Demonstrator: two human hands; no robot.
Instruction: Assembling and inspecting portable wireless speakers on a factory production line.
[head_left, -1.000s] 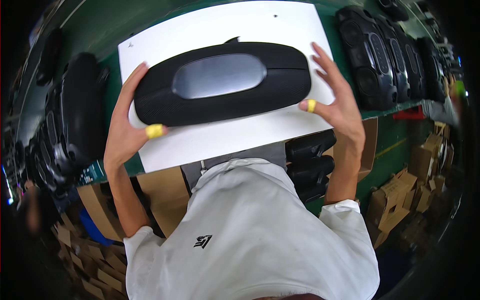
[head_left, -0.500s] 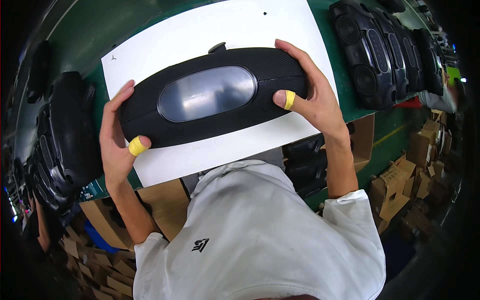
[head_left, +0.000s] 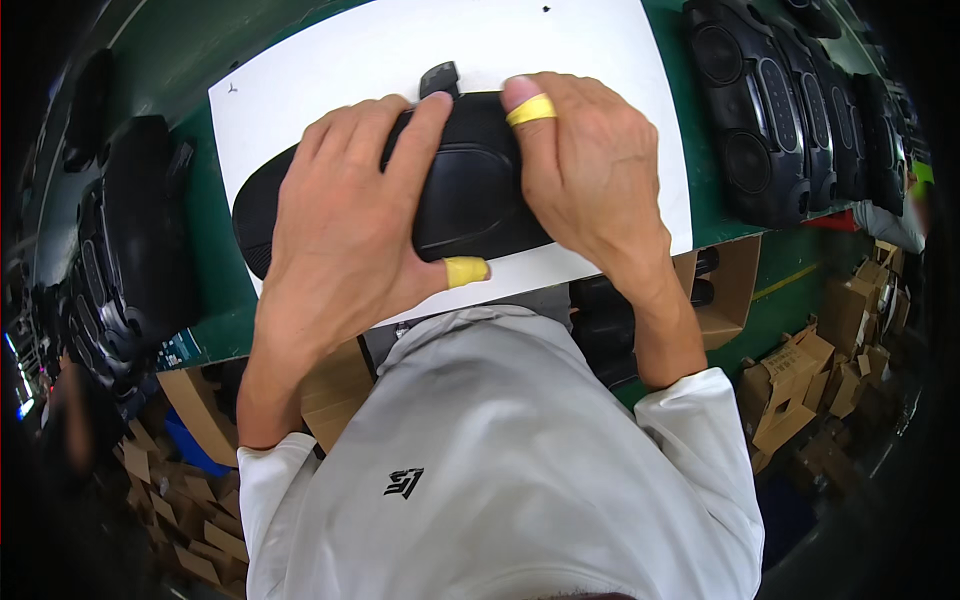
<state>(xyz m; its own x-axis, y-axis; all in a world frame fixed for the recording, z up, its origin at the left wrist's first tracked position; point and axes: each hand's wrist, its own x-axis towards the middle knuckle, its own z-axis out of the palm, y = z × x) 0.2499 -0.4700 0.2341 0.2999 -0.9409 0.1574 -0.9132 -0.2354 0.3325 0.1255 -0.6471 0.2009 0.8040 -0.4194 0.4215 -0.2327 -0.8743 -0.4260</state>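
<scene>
A long black portable speaker (head_left: pixel 262 210) with rounded ends lies across a white sheet (head_left: pixel 350 55) in front of me. Between my hands shows its dark oval panel (head_left: pixel 470 200). A small black tab (head_left: pixel 440 79) sticks out at the far side. My left hand (head_left: pixel 350 210) is gripped over the left half, fingers across the top and the yellow-taped thumb at the near edge. My right hand (head_left: pixel 595 170) clasps the right end, which it largely hides. Its thumb, also wrapped in yellow tape, lies toward the far edge.
More black speakers stand in rows on the green table (head_left: pixel 225 330) at the left (head_left: pixel 150 230) and right (head_left: pixel 745 110). Cardboard boxes (head_left: pixel 790 385) fill the floor at right and lower left. An open carton (head_left: pixel 725 290) with black items sits below the table edge.
My left hand has moved from the left end to over the speaker's middle. My right hand has turned over its end. The shiny panel face has given way to a dull one; the tab stands out more.
</scene>
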